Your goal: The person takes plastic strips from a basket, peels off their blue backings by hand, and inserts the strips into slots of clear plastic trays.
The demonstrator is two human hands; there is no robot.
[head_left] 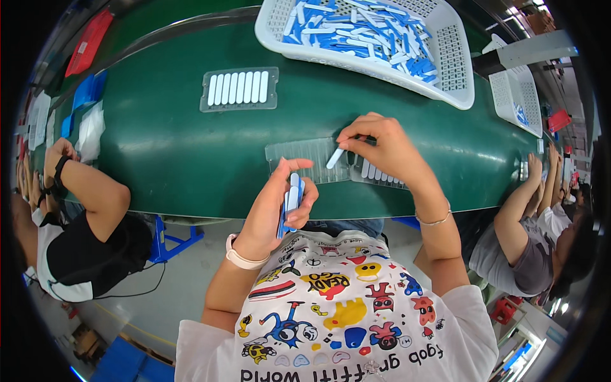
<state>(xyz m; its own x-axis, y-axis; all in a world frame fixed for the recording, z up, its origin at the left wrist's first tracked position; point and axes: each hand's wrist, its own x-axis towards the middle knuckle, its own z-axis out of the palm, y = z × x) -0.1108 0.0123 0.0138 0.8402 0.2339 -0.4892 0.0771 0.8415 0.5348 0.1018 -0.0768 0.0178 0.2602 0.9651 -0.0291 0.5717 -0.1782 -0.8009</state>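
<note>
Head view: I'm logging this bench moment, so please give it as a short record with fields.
left hand: grips a small stack of blue and white strips
right hand: pinches one white strip over a clear slotted tray
filled tray: white strips in a row, farther up the green belt
basket: white, heaped with loose strips
neighbours: a person at each side

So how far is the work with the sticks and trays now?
Done: one tray farther up the belt has all its slots filled with white sticks. In hand: the right hand puts a stick into the near tray, which has sticks only at its right end; the left hand holds a small stack. Left: the empty slots, and many sticks in the basket.
</note>
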